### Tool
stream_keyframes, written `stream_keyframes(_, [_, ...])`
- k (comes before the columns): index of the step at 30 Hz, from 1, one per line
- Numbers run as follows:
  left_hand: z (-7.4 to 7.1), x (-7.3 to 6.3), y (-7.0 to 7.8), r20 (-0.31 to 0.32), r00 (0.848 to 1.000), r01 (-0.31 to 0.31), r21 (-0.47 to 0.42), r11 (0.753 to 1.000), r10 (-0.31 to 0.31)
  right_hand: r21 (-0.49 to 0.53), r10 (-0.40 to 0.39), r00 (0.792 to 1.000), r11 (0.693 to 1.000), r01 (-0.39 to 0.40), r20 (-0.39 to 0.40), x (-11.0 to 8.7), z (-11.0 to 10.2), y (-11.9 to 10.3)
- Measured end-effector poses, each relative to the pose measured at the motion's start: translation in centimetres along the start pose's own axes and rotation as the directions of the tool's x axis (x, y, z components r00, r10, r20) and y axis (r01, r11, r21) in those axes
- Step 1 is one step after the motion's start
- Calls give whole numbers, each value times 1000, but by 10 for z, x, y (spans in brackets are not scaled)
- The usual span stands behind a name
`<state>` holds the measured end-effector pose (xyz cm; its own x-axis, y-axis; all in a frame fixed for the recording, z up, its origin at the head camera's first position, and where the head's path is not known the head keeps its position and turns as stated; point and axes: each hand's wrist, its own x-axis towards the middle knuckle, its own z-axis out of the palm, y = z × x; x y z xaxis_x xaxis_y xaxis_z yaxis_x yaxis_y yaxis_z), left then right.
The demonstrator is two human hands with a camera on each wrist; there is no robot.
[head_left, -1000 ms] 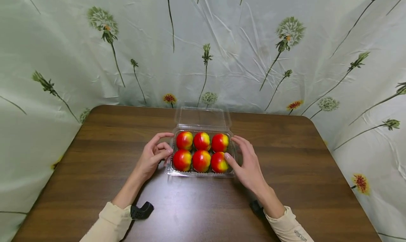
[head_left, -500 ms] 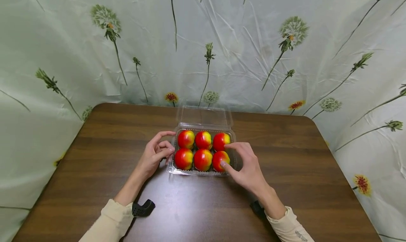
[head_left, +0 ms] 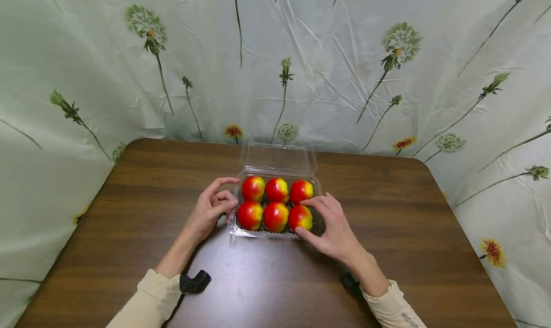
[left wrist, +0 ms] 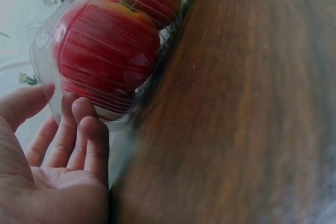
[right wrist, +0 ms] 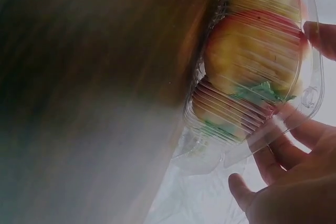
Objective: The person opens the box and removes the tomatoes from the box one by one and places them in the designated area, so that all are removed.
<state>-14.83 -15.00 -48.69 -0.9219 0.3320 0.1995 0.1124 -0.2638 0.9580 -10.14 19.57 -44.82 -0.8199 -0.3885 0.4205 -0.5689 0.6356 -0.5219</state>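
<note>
A clear plastic clamshell container (head_left: 241, 233) holds two rows of round red-and-yellow fruits. My right hand (head_left: 333, 230) pinches the front right fruit (head_left: 300, 218) from above, thumb at its near side and index finger at its far side. A green leaf (right wrist: 262, 93) shows on that fruit through the ribbed wall in the right wrist view. At the container's left side, my left hand (head_left: 208, 208) touches the rim with extended index finger and thumb. In the left wrist view its other fingertips lie close to the clear wall, beside the front left fruit (left wrist: 105, 45).
The container's clear lid (head_left: 277, 156) stands raised at the back, near the far edge of the brown wooden table (head_left: 387, 199). Behind the table hangs a pale curtain (head_left: 327, 79) with a dandelion print. A black wrist mount (head_left: 195, 282) sits on the left wrist.
My right hand has moved from the container's right rim over the front right fruit, and its thumb and finger have come round it. The left hand has stayed at the left rim.
</note>
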Motion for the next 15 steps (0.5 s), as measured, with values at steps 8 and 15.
stream_keyframes(8, [2,2,0,11,1000,-2,-7,1000,2,28,41,999,999,-41,2,0,-3,2])
stream_keyframes(15, [1,1,-1,10,1000,-6,-5,1000,6,53,21,1000,998,-20,-17,2,-1,3])
